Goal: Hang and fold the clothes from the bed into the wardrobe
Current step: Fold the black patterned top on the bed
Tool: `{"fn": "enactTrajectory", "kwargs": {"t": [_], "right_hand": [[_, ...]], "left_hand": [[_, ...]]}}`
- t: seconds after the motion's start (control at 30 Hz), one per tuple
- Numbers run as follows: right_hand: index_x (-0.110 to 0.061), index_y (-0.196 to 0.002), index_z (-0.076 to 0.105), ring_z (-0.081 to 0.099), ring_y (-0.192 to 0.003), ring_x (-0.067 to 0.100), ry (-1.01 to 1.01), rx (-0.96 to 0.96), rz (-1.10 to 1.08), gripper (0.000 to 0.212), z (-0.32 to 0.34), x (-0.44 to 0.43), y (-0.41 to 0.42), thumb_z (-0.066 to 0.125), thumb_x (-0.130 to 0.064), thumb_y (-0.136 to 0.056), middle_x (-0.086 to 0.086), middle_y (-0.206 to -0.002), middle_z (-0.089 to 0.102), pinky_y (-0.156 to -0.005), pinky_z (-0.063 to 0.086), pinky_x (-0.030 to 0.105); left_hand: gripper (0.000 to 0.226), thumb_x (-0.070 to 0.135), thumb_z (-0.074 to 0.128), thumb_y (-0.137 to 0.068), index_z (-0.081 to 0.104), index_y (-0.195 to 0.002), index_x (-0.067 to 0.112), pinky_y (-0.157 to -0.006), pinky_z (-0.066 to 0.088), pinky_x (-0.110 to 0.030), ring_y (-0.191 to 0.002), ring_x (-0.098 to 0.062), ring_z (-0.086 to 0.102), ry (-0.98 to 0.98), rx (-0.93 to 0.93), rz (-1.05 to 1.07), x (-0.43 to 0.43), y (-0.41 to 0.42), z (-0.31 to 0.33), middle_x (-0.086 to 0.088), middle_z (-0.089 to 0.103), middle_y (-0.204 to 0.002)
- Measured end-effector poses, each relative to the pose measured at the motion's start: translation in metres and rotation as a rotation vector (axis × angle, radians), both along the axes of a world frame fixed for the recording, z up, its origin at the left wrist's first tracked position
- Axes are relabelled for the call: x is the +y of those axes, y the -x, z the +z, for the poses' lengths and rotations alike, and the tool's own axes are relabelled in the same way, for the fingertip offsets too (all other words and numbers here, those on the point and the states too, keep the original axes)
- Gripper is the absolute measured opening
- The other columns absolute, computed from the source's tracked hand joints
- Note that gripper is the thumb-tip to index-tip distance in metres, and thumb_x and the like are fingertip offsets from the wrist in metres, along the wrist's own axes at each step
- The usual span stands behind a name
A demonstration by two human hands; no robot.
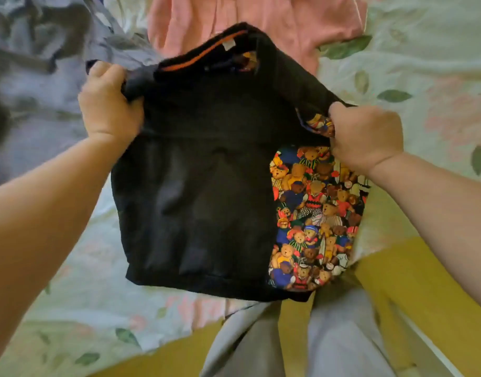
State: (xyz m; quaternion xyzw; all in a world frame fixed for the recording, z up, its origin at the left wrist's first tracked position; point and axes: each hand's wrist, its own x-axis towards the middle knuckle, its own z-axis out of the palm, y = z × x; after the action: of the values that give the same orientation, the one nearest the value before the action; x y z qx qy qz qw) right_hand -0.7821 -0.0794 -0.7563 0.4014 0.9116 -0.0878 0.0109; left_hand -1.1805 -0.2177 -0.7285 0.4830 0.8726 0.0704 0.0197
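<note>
Head view: a black knitted top with an orange-lined collar and a teddy-bear print panel on its right side (201,172) hangs in the air over the near edge of the bed, spread out between both hands. The left hand (108,102) has its fingers curled round a bunch of fabric at the left shoulder. The right hand (367,137) is closed tight on the right shoulder, where the print shows. The hem hangs loose, near the person's grey trousers (247,336).

On the pale green floral bedsheet (424,63) a pink garment (261,23) lies far in the middle, and a crumpled blue-grey garment (29,77) lies far left. The wardrobe is not in view.

By my judgement the task is at an early or middle stage: this top is neither folded nor hung, and at least two more pieces wait on the bed.
</note>
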Motion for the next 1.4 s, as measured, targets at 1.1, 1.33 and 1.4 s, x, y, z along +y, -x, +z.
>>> {"fn": "enactTrajectory", "kwargs": {"t": [1.1, 1.33, 1.4], "right_hand": [[-0.020, -0.096, 0.053, 0.058, -0.097, 0.031, 0.599, -0.331, -0.204, 0.013, -0.005, -0.217, -0.109, 0.047, -0.031, -0.091, 0.004, -0.100, 0.056, -0.072, 0.044, 0.036], [-0.013, -0.126, 0.047, 0.057, -0.115, 0.033, 0.635, 0.256, -1.204, 0.043, -0.033, -0.107, -0.072, 0.046, -0.046, -0.099, 0.009, -0.132, 0.053, -0.084, 0.042, 0.038], [-0.010, -0.134, 0.047, 0.056, -0.121, 0.033, 0.691, 0.304, -1.349, 0.049, -0.044, -0.089, -0.068, 0.044, -0.046, -0.101, 0.011, -0.138, 0.054, -0.089, 0.042, 0.037]], "left_hand": [[0.011, 0.014, 0.051, -0.091, 0.059, -0.098, 0.015, -0.066, 0.045, -0.040, -0.077, -0.033, 0.055, 0.823, -0.010, 0.010, -0.240, -0.124, -0.014, -0.008, 0.056, -0.091], [0.041, 0.015, 0.049, -0.091, 0.049, -0.131, 0.007, -0.109, 0.038, -0.050, -0.130, -0.040, 0.043, 0.328, -0.108, 0.383, -0.115, -0.089, -0.034, -0.019, 0.042, -0.140], [0.049, 0.011, 0.050, -0.089, 0.045, -0.137, 0.009, -0.111, 0.036, -0.051, -0.135, -0.039, 0.037, 0.354, -0.039, 0.437, -0.092, -0.073, -0.037, -0.017, 0.037, -0.146]]}}
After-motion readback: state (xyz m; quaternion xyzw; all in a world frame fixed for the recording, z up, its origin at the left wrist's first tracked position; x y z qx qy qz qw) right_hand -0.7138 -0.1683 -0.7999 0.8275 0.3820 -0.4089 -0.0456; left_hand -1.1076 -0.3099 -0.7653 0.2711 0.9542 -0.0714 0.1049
